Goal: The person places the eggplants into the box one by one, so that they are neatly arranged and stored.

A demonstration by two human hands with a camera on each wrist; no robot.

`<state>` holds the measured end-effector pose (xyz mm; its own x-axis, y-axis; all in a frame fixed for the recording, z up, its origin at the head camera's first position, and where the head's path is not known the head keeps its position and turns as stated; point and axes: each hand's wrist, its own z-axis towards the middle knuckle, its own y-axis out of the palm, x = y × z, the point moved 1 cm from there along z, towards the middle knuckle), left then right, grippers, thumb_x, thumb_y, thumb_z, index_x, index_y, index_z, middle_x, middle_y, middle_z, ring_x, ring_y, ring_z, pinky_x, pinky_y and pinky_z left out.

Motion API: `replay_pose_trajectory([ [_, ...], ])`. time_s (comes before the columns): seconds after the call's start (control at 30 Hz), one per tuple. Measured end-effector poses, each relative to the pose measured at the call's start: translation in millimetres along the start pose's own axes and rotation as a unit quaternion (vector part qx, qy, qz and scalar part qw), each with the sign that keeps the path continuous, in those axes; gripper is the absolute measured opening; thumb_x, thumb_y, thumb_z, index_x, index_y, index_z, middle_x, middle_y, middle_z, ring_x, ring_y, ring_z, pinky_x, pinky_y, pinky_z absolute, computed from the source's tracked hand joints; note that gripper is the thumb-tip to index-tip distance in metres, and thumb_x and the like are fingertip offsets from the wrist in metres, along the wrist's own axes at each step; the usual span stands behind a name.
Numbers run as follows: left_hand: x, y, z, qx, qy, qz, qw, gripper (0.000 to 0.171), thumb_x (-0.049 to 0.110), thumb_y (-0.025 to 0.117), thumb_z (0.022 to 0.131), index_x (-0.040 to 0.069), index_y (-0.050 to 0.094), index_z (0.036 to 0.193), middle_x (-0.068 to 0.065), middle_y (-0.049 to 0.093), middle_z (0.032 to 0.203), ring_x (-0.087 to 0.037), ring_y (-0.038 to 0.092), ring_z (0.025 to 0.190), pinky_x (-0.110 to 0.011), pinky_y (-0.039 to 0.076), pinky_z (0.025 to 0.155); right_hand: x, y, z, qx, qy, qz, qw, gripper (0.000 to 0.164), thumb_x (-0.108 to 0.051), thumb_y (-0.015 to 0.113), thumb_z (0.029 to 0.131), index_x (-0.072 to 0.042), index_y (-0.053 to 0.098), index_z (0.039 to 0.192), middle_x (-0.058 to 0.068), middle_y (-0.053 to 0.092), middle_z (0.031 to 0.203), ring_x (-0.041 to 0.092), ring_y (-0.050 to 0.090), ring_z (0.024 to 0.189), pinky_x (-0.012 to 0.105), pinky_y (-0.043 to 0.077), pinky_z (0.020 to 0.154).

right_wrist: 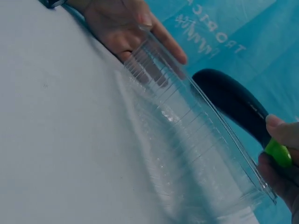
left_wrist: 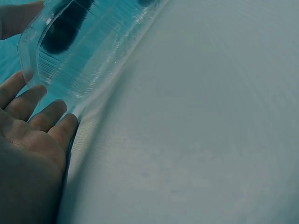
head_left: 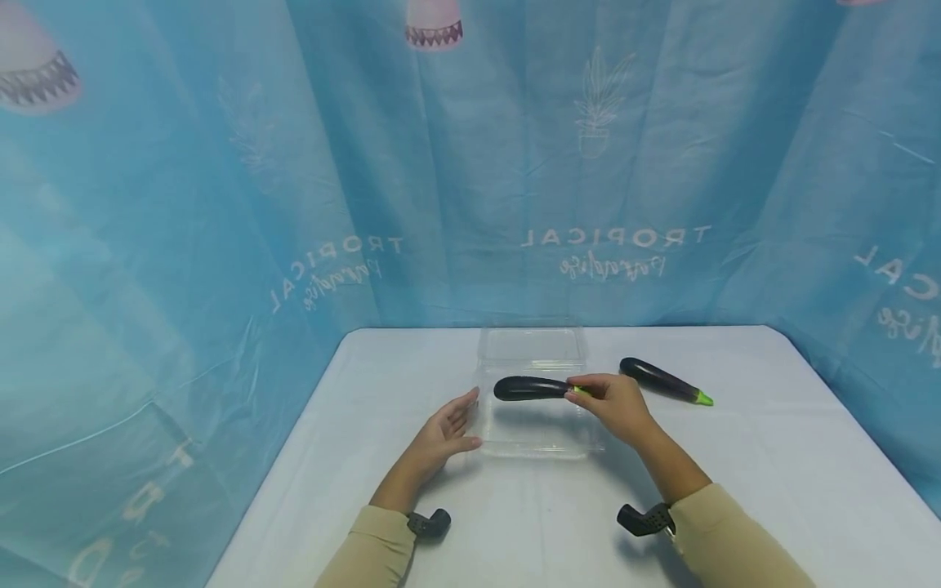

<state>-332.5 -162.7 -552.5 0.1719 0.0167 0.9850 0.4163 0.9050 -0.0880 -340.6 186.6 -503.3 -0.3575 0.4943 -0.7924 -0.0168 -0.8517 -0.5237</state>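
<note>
Over the clear plastic box [head_left: 507, 445], my right hand [head_left: 613, 404] pinches a dark purple eggplant [head_left: 531, 388] by its green stem end. The eggplant lies level, its rounded end pointing left, and the right wrist view shows it above the box's rim. My left hand [head_left: 441, 437] is at the box's left side, palm toward it, fingers extended and fingertips right at the wall. The box's hinged lid [head_left: 532, 345] is folded back away from me. A second eggplant [head_left: 657, 380] lies on the table to the right, green stem toward the right.
The white table [head_left: 735, 474] has blue printed curtains [head_left: 470, 180] hanging behind it and at both sides. A black wrist camera [head_left: 430, 524] is strapped at the left wrist, and another black camera [head_left: 642, 519] at the right.
</note>
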Motion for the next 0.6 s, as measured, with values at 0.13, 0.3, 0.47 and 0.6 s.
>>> replay_pose_trajectory([
  [0.13, 0.6, -2.3, 0.8, -0.001, 0.004, -0.004, 1.0, 0.082, -0.007, 0.079, 0.09, 0.005, 0.039, 0.161, -0.004, 0.033, 0.169, -0.021, 0.027, 0.155, -0.029, 0.029, 0.122, -6.5, 2.7, 12.7, -0.014, -0.008, -0.037, 0.999, 0.033, -0.024, 0.083, 0.094, -0.005, 0.079, 0.121, 0.002, 0.078, 0.108, 0.017, 0.074, 0.091, 0.031, 0.063, 0.07],
  [0.3, 1.2, -1.9, 0.8, -0.008, 0.002, -0.007, 0.9999, 0.082, -0.006, 0.079, 0.09, 0.005, 0.039, 0.161, -0.002, 0.033, 0.169, -0.019, 0.027, 0.155, -0.027, 0.029, 0.121, -9.5, 7.5, 23.1, -0.026, -0.004, -0.048, 0.999, 0.031, -0.022, 0.085, 0.093, -0.002, 0.08, 0.117, 0.003, 0.078, 0.103, 0.016, 0.071, 0.084, 0.03, 0.061, 0.065],
  [0.47, 0.1, -0.4, -0.8, -0.017, 0.003, -0.017, 0.9997, 0.083, -0.006, 0.079, 0.09, 0.002, 0.037, 0.161, -0.006, 0.031, 0.17, -0.023, 0.025, 0.156, -0.03, 0.027, 0.123, -9.4, 15.9, 27.3, -0.029, 0.007, -0.064, 0.997, 0.03, -0.02, 0.086, 0.091, -0.003, 0.081, 0.116, 0.003, 0.078, 0.103, 0.014, 0.07, 0.082, 0.029, 0.06, 0.065],
  [0.6, 0.1, -0.1, -1.7, -0.017, 0.01, -0.015, 0.9997, 0.083, -0.006, 0.079, 0.09, -0.001, 0.036, 0.16, -0.01, 0.03, 0.17, -0.027, 0.023, 0.156, -0.033, 0.026, 0.124, -9.4, 21.8, 31.9, -0.035, 0.001, -0.08, 0.996, 0.032, -0.021, 0.086, 0.092, -0.002, 0.08, 0.117, 0.004, 0.078, 0.104, 0.013, 0.069, 0.081, 0.029, 0.06, 0.064],
])
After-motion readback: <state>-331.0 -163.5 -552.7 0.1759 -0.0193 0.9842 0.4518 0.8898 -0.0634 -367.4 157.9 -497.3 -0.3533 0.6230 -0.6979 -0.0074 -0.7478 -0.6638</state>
